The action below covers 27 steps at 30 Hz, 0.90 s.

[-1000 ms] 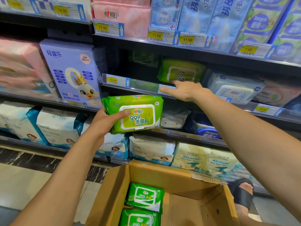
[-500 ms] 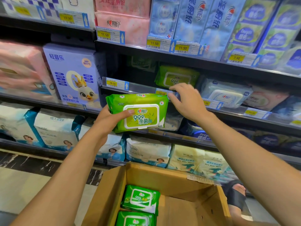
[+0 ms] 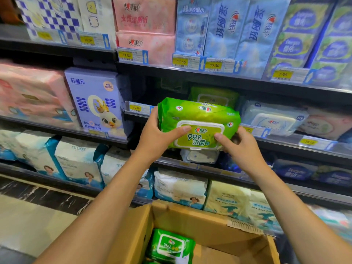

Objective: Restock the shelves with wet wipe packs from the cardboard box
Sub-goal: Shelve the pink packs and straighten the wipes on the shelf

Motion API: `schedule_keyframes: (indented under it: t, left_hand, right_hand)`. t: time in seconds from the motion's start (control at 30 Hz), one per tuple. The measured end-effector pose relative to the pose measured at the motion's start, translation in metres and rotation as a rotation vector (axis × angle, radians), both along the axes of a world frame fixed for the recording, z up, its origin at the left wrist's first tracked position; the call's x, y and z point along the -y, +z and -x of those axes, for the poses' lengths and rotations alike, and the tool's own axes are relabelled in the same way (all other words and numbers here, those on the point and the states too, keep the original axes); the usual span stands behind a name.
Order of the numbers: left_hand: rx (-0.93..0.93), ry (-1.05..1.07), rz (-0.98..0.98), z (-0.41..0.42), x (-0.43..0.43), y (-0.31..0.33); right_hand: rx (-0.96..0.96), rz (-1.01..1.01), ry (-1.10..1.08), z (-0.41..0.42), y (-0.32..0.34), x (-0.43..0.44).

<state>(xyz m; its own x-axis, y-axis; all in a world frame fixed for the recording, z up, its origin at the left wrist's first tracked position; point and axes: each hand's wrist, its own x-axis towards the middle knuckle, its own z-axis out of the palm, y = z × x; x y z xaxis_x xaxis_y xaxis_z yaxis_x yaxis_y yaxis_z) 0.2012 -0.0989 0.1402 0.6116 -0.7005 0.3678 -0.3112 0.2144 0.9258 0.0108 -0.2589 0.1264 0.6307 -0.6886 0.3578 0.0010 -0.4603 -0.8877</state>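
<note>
At the far left, pink tissue packs fill a shelf bay. Just beside them stands a lavender box printed with a crowned duckling. To its right, a yellow price tag reading 16.50 sits on the front rail of the middle shelf.

The person's left hand grips the left end of a green wet wipe pack. The thumb lies across the front onto the white lid frame, and the fingers are curled round the pack's end, mostly hidden behind it. The pack is held in the air in front of the middle shelf's edge, with its lid facing the camera and its top tilted away toward the shelf. Behind it, deeper on the same shelf, a second green pack sits in shadow.

The right hand grips the held pack's right end, with the thumb pressed on the lid's lower right and the fingers curled under and behind the corner. Further right on the shelf lies a white wipe pack with a pale lid.

Low in the view, between the two forearms, sits an open cardboard box. A boxed green pack of the same kind lies inside it, near its left wall.
</note>
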Motion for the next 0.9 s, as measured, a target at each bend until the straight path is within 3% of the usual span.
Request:
schedule_keyframes:
  t: [0.13, 0.2, 0.47, 0.67, 0.9]
  left_hand:
    - [0.438, 0.236, -0.161, -0.009, 0.029, 0.005]
    - [0.512, 0.259, -0.168, -0.011, 0.042, 0.009]
    - [0.474, 0.240, 0.091, -0.025, 0.079, -0.003]
    - [0.552, 0.261, 0.170, -0.031, 0.092, -0.013]
    - [0.445, 0.195, 0.098, -0.029, 0.109, -0.021]
  right_hand:
    - [0.050, 0.118, -0.147, 0.006, 0.006, 0.023]
    - [0.055, 0.247, -0.217, 0.008, 0.007, 0.034]
    - [0.156, 0.522, -0.320, -0.005, 0.008, 0.061]
    - [0.128, 0.520, -0.396, -0.019, -0.002, 0.060]
    - [0.019, 0.472, -0.420, -0.024, -0.009, 0.073]
